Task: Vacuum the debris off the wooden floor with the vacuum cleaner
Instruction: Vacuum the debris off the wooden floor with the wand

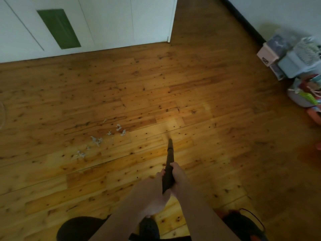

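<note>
knotty glossy wood floor (pixel 191 94), matt black nozzle (pixel 169 164)

I grip the dark vacuum cleaner tube (pixel 169 162) with both hands, left hand (pixel 152 192) and right hand (pixel 179 179) wrapped round it from either side. Its tip points at the wooden floor (pixel 217 119), apart from the pale debris (pixel 97 140) scattered to its left.

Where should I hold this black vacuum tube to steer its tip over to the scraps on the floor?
Take the thick rear section of the black tube, one hand from each side, as the left hand and right hand do now. It tapers to a thin tip pointing away at the floor, so the wide end likely steers best toward the debris on its left.
</note>
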A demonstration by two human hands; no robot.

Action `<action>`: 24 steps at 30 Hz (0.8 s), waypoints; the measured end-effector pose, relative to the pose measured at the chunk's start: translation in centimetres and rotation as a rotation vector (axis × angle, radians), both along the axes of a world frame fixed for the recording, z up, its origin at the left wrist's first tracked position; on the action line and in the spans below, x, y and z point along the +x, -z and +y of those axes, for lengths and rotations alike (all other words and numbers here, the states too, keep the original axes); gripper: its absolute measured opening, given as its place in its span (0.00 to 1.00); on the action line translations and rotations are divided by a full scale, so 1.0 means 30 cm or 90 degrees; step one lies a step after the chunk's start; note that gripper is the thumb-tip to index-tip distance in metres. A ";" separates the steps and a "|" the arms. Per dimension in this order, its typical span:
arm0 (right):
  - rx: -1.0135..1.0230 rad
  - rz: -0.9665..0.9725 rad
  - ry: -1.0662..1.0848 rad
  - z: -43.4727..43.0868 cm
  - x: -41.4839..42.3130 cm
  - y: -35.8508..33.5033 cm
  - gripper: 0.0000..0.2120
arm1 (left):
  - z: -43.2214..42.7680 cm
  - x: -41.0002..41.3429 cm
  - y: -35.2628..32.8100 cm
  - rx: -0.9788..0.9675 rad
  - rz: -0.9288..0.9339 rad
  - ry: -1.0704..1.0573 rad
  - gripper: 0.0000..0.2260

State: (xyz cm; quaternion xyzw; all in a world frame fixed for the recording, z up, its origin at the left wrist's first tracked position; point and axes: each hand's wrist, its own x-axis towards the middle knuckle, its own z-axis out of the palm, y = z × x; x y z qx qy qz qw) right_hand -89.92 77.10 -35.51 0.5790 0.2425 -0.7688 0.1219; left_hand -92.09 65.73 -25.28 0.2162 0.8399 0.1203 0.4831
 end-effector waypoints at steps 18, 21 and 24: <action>0.019 -0.010 -0.186 -0.354 -0.082 -0.025 0.08 | -0.376 0.037 0.069 0.040 -0.032 -0.214 0.19; 0.029 -0.015 -0.212 -0.408 -0.085 -0.034 0.09 | -0.424 0.046 0.076 0.037 -0.027 -0.236 0.18; 0.040 -0.019 -0.244 -0.458 -0.088 -0.035 0.12 | -0.469 0.053 0.077 0.045 -0.021 -0.254 0.17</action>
